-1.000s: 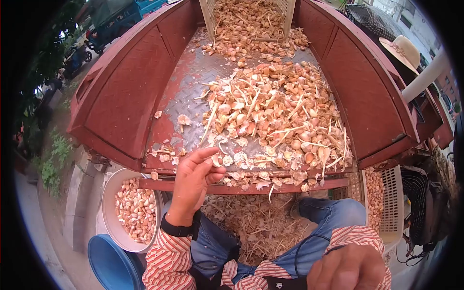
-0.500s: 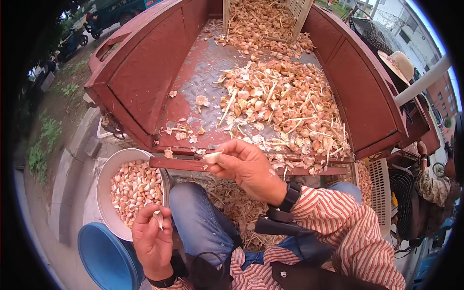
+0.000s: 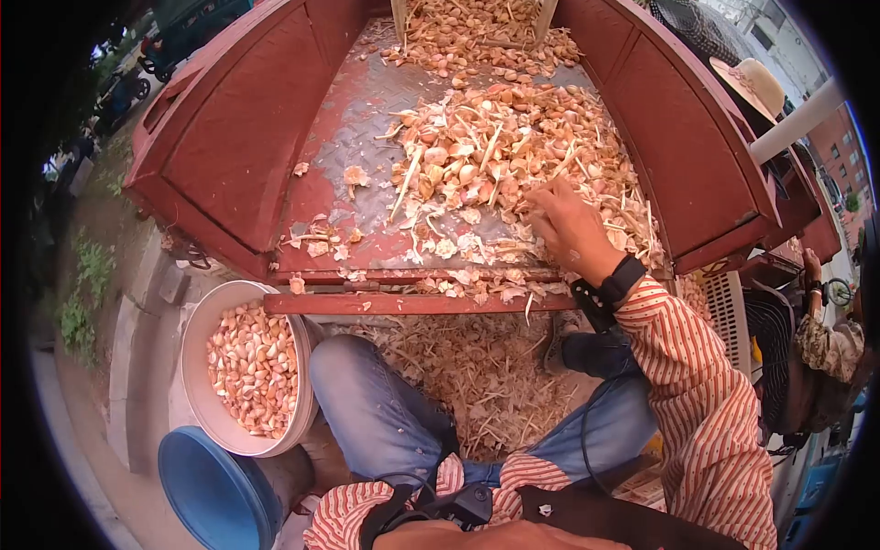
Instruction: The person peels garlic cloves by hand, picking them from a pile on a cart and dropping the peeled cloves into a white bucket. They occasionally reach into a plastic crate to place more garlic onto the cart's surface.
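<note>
My right hand (image 3: 570,229) reaches over the right part of the garlic pile (image 3: 472,160) on the red cart bed. Its fingers are bent and slightly apart, with the tips at the bulbs, and nothing is plainly held. Along the bottom edge, close to my body, runs a strip of bare skin of my left hand or forearm (image 3: 486,539); its fingers are hidden. Separated cloves (image 3: 252,367) lie in the white bucket (image 3: 194,367) at the left. Loose skins (image 3: 356,176) are scattered on the bed.
A blue bucket (image 3: 206,490) stands below the white one. The cart's red front rail (image 3: 412,304) crosses above my knees. Peelings (image 3: 477,367) cover the ground between my legs. At the right are a pale crate (image 3: 729,316) and another person's arm (image 3: 813,284).
My right hand has moved right and forward to the pile, and its clove no longer shows. My left hand has left the white bucket's side for the bottom edge. The view has shifted slightly.
</note>
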Available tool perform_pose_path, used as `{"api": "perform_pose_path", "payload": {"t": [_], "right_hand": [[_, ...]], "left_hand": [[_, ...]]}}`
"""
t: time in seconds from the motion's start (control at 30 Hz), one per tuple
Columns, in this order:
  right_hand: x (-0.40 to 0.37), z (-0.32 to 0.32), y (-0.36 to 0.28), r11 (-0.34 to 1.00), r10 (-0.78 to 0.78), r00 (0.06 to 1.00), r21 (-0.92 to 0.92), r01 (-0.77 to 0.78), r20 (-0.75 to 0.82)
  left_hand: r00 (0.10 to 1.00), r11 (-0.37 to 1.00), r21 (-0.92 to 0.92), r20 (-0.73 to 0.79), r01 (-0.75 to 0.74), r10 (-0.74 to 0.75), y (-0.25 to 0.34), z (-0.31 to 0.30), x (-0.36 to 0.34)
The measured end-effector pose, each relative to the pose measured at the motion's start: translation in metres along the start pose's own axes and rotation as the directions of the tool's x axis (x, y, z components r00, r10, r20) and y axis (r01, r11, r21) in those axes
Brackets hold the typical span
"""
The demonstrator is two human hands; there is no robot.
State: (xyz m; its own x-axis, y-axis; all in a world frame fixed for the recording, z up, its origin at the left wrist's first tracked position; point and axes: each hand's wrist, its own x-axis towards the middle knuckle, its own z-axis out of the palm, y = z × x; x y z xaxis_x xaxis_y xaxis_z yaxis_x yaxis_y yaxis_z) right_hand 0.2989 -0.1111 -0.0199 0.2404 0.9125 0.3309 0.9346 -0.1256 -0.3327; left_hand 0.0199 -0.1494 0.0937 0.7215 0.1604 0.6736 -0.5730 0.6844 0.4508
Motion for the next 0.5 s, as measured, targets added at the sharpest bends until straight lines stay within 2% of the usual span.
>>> {"api": "perform_pose_path", "payload": {"t": [0.2,0.33,0.4,0.47,0.5], "right_hand": [[0.015,0.014,0.015,0.998,-0.031,1.0,-0.048,0.032,0.003],[0.017,0.011,0.018,0.991,-0.056,0.991,0.115,0.07,-0.119],[0.02,0.013,0.021,0.947,0.035,0.992,0.322,0.006,-0.123],[0.021,0.009,0.016,0.83,0.162,0.983,0.551,-0.086,-0.091],[0.022,0.008,0.016,0.813,0.158,0.982,0.578,-0.069,-0.104]], "left_hand": [[0.996,0.998,-0.002,-0.067,-0.064,0.064,-0.024,-0.001,0.012],[0.988,1.0,0.013,-0.154,-0.011,0.013,-0.02,-0.001,0.013],[0.989,0.999,0.034,-0.146,-0.004,0.009,-0.017,-0.005,0.012],[0.994,0.997,0.08,-0.113,0.002,0.007,-0.012,-0.011,0.013],[0.995,0.994,0.111,-0.095,0.013,-0.002,-0.008,-0.014,0.014]]}}
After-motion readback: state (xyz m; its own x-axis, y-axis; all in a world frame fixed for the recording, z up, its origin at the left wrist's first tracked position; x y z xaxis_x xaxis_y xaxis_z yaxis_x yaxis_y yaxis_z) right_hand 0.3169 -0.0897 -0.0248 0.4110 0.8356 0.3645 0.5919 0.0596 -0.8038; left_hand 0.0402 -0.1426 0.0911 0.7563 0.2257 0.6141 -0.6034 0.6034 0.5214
